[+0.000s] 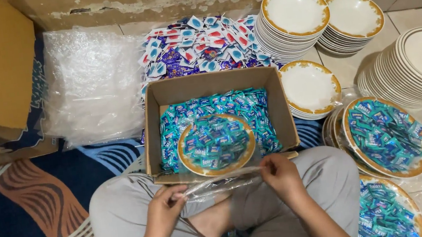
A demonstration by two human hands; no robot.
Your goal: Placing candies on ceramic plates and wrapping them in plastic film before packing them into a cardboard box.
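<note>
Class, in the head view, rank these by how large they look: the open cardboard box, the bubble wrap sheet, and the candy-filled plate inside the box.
1. Bubble wrap sheet and open cardboard box: look about alike, not ranked.
2. Candy-filled plate: clearly smallest.

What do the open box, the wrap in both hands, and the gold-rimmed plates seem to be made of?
The open box: brown corrugated cardboard, matte, with folded flaps. The wrap stretched between the left hand and right hand: thin clear plastic film, see-through, glossy and wrinkled. The gold-rimmed plates: glossy white with glare, probably glazed ceramic, though melamine cannot be ruled out.
</note>
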